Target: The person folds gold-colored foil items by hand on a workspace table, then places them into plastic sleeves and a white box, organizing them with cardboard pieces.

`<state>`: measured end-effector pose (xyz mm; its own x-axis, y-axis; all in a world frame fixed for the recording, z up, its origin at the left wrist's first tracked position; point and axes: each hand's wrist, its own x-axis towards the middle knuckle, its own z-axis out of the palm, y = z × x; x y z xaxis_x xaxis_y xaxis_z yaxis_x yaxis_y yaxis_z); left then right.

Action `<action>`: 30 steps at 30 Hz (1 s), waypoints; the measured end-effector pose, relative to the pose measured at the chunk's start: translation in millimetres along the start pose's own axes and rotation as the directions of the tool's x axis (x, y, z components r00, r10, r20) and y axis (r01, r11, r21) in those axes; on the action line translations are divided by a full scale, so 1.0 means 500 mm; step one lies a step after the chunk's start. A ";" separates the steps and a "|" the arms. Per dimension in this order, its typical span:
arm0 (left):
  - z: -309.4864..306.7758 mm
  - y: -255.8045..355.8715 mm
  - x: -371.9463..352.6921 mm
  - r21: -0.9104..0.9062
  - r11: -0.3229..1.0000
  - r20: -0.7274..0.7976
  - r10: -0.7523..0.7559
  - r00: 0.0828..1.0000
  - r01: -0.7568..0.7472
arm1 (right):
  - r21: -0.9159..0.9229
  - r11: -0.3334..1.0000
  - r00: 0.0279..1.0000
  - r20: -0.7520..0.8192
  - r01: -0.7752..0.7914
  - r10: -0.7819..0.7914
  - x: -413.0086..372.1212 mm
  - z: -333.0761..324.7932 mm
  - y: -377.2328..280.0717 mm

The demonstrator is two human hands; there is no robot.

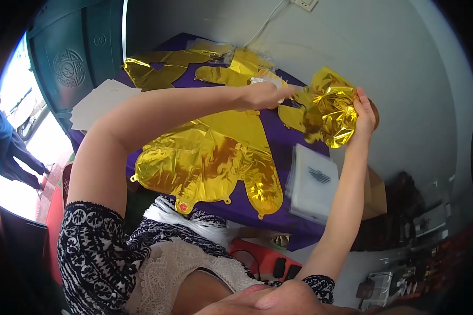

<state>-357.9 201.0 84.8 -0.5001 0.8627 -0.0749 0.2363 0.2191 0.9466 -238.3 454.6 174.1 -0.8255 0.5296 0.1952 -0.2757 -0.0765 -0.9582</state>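
A crumpled gold foil balloon (337,113) is held up over the right part of the table. My right hand (366,114) grips its right side, with the fingers wrapped behind the foil. My left hand (265,96) reaches across from the left, its fingers closed and slightly blurred at the balloon's left edge. In front of me lies a large flat gold balloon (199,157) with small tabs and a red round spot on its lower rim. Further gold foil (160,71) is spread at the back. Clear crumpled plastic (265,77) shows just behind my left hand.
A purple cloth (276,142) covers the table. White sheets (102,102) lie at its left edge. A stack of clear plastic bags (314,181) lies at the right, beside a cardboard box (374,194). A wall stands behind. Another person's legs (18,155) show outside at left.
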 end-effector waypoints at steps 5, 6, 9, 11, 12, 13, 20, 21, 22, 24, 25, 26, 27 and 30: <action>-0.015 0.017 -0.051 -0.609 0.766 0.272 -0.042 0.961 0.206 | 0.049 0.999 0.992 0.124 -0.003 -0.004 -0.087 0.061 -0.058; -0.016 0.014 -0.061 -0.673 0.693 0.346 -0.013 0.938 0.258 | 0.064 0.998 0.985 0.170 0.004 -0.015 -0.098 0.078 -0.060; -0.004 0.023 -0.093 -0.768 0.586 0.400 0.121 0.908 0.260 | 0.027 1.000 0.936 0.351 -0.011 0.000 -0.136 0.094 -0.082; -0.005 0.039 -0.116 -0.844 0.494 0.303 0.113 0.946 0.211 | -0.030 0.998 0.903 0.426 -0.047 0.055 -0.169 0.108 -0.080; -0.004 0.049 -0.128 -0.877 0.444 0.253 0.105 0.962 0.183 | -0.038 0.999 0.867 0.495 -0.039 0.053 -0.198 0.130 -0.085; 0.000 0.052 -0.131 -0.936 0.340 0.131 0.090 0.987 0.093 | -0.044 0.997 0.846 0.528 -0.062 0.076 -0.219 0.143 -0.082; -0.083 0.025 -0.125 -0.900 0.268 -0.297 0.203 0.933 -0.345 | 0.013 0.963 0.753 0.626 -0.270 0.203 -0.279 0.158 -0.060; -0.095 0.043 -0.148 -0.881 0.274 -0.331 0.227 0.916 -0.386 | 0.089 0.931 0.740 0.636 -0.353 0.220 -0.288 0.170 -0.058; -0.106 0.041 -0.158 -0.876 0.277 -0.325 0.265 0.908 -0.394 | 0.094 0.909 0.734 0.627 -0.406 0.263 -0.295 0.178 -0.054; -0.132 0.033 -0.172 -0.866 0.285 -0.308 0.343 0.887 -0.411 | -0.263 0.920 0.789 0.479 -0.290 0.385 -0.259 0.142 -0.011; -0.137 0.040 -0.185 -0.862 0.305 -0.272 0.396 0.877 -0.406 | -0.341 0.898 0.827 0.390 -0.279 0.405 -0.254 0.132 0.019; -0.138 0.052 -0.203 -0.856 0.326 -0.234 0.449 0.862 -0.402 | -0.244 0.920 0.849 0.366 -0.307 0.380 -0.259 0.135 0.042; -0.133 0.060 -0.215 -0.848 0.347 -0.194 0.499 0.845 -0.399 | -0.127 0.935 0.863 0.360 -0.331 0.354 -0.264 0.140 0.058; -0.095 0.088 -0.237 -0.810 0.378 -0.191 0.553 0.811 -0.448 | 0.245 0.891 0.851 0.470 -0.382 0.236 -0.268 0.179 0.063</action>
<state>-327.8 86.9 150.3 -0.4335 0.7340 0.5228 -0.3616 -0.6731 0.6451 -180.5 305.5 136.4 -0.9986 0.0354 0.0386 -0.0509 -0.4780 -0.8769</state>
